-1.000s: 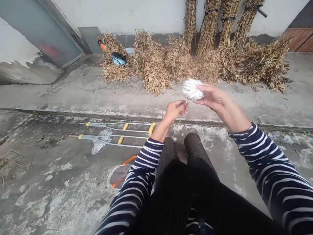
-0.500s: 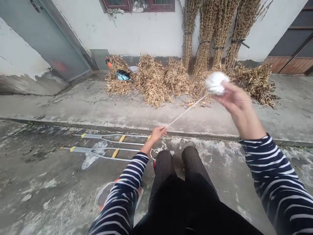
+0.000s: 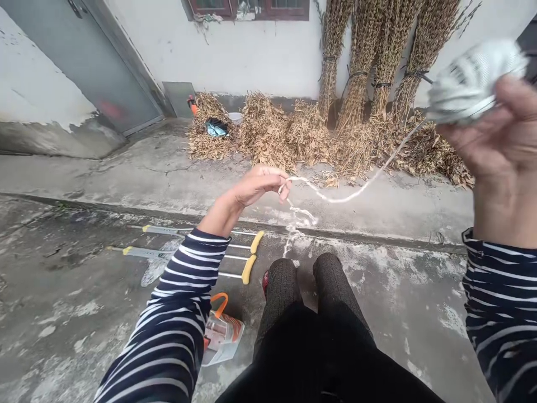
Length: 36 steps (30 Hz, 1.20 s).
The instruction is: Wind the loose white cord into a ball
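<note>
My right hand (image 3: 503,129), raised at the upper right, grips a ball of white yarn (image 3: 474,84). From the ball a slack strand of white yarn (image 3: 339,200) dips and runs across to my left hand (image 3: 266,184). There it passes between my left fingers, which are bent and pinched on it. Below that hand, loose crinkled yarn (image 3: 293,224) dangles toward the ground near my knees.
Two crutches (image 3: 247,268) with yellow pads lie on the concrete at left, with clear plastic (image 3: 155,268) by them. An orange-handled bag (image 3: 226,336) stands beside my left leg. Dry leaf piles (image 3: 268,134) and tied stalk bundles (image 3: 356,67) line the wall beyond a low step.
My right hand has moved up and right with the yarn ball, now nearer the camera. My left hand has risen, and the strand between them has gone from taut to slack.
</note>
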Available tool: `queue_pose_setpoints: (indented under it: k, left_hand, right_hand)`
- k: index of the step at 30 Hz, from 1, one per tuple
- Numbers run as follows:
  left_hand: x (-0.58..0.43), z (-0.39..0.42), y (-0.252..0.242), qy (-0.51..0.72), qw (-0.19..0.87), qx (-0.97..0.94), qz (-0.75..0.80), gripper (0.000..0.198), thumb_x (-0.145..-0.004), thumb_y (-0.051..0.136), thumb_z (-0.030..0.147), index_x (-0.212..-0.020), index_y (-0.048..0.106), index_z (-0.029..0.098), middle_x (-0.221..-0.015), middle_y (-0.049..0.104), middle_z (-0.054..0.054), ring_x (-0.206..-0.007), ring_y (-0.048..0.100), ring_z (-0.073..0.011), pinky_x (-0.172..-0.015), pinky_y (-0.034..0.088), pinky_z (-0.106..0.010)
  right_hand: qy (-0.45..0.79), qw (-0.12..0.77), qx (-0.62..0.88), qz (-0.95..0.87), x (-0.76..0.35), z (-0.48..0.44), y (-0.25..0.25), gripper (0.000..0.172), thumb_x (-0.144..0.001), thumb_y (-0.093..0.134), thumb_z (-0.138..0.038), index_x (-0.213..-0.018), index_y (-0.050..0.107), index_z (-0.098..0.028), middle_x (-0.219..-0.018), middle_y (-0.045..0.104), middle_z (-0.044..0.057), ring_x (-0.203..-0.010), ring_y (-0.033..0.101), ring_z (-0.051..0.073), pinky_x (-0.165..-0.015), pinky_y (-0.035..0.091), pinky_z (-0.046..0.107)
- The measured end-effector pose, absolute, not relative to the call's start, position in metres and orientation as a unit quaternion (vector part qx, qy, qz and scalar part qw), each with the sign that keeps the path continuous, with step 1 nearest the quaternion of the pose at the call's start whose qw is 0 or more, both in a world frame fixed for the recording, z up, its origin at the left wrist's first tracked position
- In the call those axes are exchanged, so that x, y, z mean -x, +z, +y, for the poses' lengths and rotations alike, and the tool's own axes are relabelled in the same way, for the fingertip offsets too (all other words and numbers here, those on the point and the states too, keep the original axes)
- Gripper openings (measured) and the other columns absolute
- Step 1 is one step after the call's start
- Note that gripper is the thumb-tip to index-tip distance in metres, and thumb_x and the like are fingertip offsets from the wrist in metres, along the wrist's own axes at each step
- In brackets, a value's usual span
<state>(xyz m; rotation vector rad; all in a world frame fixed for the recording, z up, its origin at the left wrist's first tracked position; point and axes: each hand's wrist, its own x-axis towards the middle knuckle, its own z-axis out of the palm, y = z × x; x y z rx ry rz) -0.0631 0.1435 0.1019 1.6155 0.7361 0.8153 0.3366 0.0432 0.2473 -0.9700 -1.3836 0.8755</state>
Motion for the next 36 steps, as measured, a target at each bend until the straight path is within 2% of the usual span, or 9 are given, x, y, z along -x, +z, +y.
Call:
queue_pose_setpoints:
  k: [2, 8, 11, 16, 20, 22, 25, 27, 36]
  left_hand:
    - [0.068, 0.154, 0.089, 0.355, 0.548, -0.671, 0.350, 0.022, -0.083, 0.070, 0.030, -0.085, 0.078, 0.010, -0.075, 0.076, -0.010, -0.068, 0.071, -0.0184, -0.075, 0.061, -0.035]
    - [0.059, 0.196, 0.003, 0.403, 0.403, -0.541, 0.618, 0.025, -0.079, 0.062, 0.009, -0.101, 0.076, 0.011, -0.117, 0.077, -0.013, -0.105, 0.071, -0.0222, -0.077, 0.062, -0.029]
    - [0.021, 0.187, -0.012, 0.414, 0.438, -0.553, 0.575, 0.032, -0.088, 0.058, 0.013, -0.115, 0.074, 0.014, -0.131, 0.074, -0.013, -0.110, 0.071, -0.0215, -0.078, 0.063, -0.030]
    - [-0.060, 0.154, -0.014, 0.468, 0.505, -0.613, 0.387, 0.044, -0.087, 0.077, 0.026, -0.129, 0.072, 0.016, -0.133, 0.072, -0.013, -0.117, 0.069, -0.0216, -0.105, 0.056, -0.036]
    - [-0.109, 0.142, -0.033, 0.431, 0.539, -0.607, 0.394, 0.064, -0.077, 0.087, 0.031, -0.137, 0.068, 0.020, -0.137, 0.067, -0.014, -0.116, 0.066, -0.0240, -0.087, 0.059, -0.030]
    - [-0.125, 0.140, -0.045, 0.415, 0.557, -0.606, 0.388, 0.055, -0.078, 0.084, 0.033, -0.130, 0.071, 0.020, -0.132, 0.069, -0.012, -0.110, 0.066, -0.0223, -0.073, 0.058, -0.025]
    - [-0.133, 0.137, -0.062, 0.376, 0.565, -0.617, 0.397, 0.021, -0.086, 0.075, 0.034, -0.089, 0.075, 0.013, -0.102, 0.074, -0.008, -0.086, 0.067, -0.0157, -0.066, 0.056, -0.023]
    - [-0.120, 0.135, -0.072, 0.313, 0.573, -0.618, 0.438, 0.026, -0.090, 0.071, 0.033, -0.073, 0.069, 0.013, -0.088, 0.073, -0.005, -0.076, 0.066, -0.0120, -0.068, 0.057, -0.023]
    - [0.036, 0.191, -0.041, 0.239, 0.467, -0.554, 0.647, 0.021, -0.090, 0.072, 0.018, -0.070, 0.064, 0.014, -0.056, 0.057, -0.001, -0.056, 0.058, -0.0130, -0.062, 0.057, -0.030]
  right_hand:
    - [0.412, 0.625, 0.374, -0.548, -0.314, 0.041, 0.237, 0.025, -0.073, 0.087, -0.032, -0.093, 0.075, -0.041, -0.129, 0.073, -0.014, -0.158, 0.042, 0.022, -0.116, 0.057, 0.038]
    - [0.537, 0.610, 0.404, -0.420, -0.278, 0.066, 0.193, 0.037, -0.069, 0.085, -0.022, -0.103, 0.073, -0.024, -0.122, 0.076, 0.006, -0.123, 0.070, 0.025, -0.092, 0.068, 0.036]
    - [0.565, 0.580, 0.407, -0.423, -0.266, 0.082, 0.172, 0.038, -0.068, 0.089, -0.026, -0.102, 0.072, -0.023, -0.116, 0.076, 0.006, -0.110, 0.073, 0.023, -0.084, 0.069, 0.036]
    - [0.585, 0.539, 0.435, -0.422, -0.246, 0.099, 0.158, 0.037, -0.066, 0.091, -0.024, -0.099, 0.074, -0.021, -0.112, 0.076, 0.008, -0.112, 0.071, 0.026, -0.089, 0.068, 0.042]
    - [0.567, 0.523, 0.426, -0.472, -0.235, 0.099, 0.171, 0.038, -0.064, 0.094, -0.026, -0.096, 0.073, -0.022, -0.121, 0.075, 0.007, -0.125, 0.066, 0.029, -0.097, 0.067, 0.046]
    - [0.559, 0.517, 0.414, -0.499, -0.231, 0.094, 0.182, 0.038, -0.064, 0.093, -0.028, -0.096, 0.072, -0.022, -0.121, 0.074, 0.008, -0.125, 0.066, 0.029, -0.097, 0.066, 0.046]
    - [0.541, 0.510, 0.411, -0.528, -0.232, 0.087, 0.197, 0.039, -0.066, 0.093, -0.031, -0.097, 0.071, -0.021, -0.117, 0.074, 0.010, -0.122, 0.067, 0.029, -0.098, 0.065, 0.044]
    - [0.523, 0.516, 0.416, -0.535, -0.240, 0.085, 0.205, 0.038, -0.067, 0.093, -0.032, -0.096, 0.070, -0.022, -0.116, 0.074, 0.011, -0.121, 0.067, 0.029, -0.099, 0.065, 0.042]
    - [0.476, 0.674, 0.427, -0.369, -0.315, 0.084, 0.218, 0.021, -0.083, 0.072, -0.014, -0.100, 0.067, -0.025, -0.113, 0.077, 0.004, -0.129, 0.067, 0.023, -0.104, 0.062, 0.036]
